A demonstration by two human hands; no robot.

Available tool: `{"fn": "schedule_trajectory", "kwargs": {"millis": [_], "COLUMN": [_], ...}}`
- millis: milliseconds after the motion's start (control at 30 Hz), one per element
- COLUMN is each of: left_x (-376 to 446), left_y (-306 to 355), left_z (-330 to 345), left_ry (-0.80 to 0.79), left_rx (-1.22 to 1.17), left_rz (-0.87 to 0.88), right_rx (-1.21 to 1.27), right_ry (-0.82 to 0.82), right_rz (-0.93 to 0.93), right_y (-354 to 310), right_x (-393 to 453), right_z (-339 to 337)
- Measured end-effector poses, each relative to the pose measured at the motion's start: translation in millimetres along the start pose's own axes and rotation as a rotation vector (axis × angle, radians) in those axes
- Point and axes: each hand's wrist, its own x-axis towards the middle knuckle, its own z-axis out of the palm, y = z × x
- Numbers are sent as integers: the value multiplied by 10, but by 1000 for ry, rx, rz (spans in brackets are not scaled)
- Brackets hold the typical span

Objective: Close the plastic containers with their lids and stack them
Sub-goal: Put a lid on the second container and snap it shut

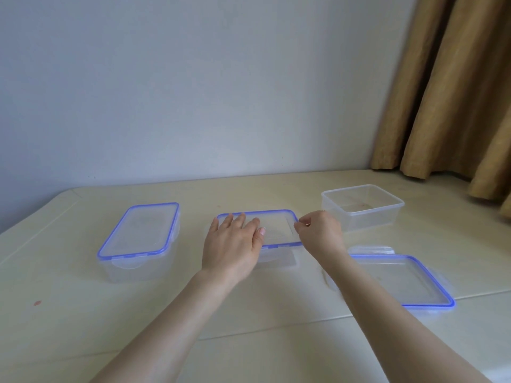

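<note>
Pale grey wall (193,92) and tan curtains (448,100) stand behind a cream table (249,313), which carries three clear plastic boxes. On the left sits a closed container (138,239) with a blue-rimmed lid already on it. In the middle is a second container (279,258), its blue-rimmed lid (276,228) lying on top. The person's left hand (235,241) lies flat on that lid, fingers spread and palm down, covering its left part. The right hand (318,233) is at the lid's right edge, fingers curled and drawn together at the rim; whether it pinches a latch I cannot tell, since the fingertips are tucked under. Farther back on the right stands an open container (362,208) with no lid. Nearer the person, just beside the right forearm, a loose lid (401,280) with a blue rim lies flat on the table, apart from the open box.
</note>
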Motion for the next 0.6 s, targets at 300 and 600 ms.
{"fn": "schedule_trajectory", "kwargs": {"millis": [300,600], "left_x": [7,19], "left_y": [19,-10], "left_z": [20,-27], "left_ry": [18,-25], "left_rx": [7,-28], "left_rz": [-8,16], "right_rx": [139,15], "right_ry": [3,-59], "right_rz": [65,21], "right_y": [12,-21], "right_x": [-17,-6], "right_z": [12,-39]}}
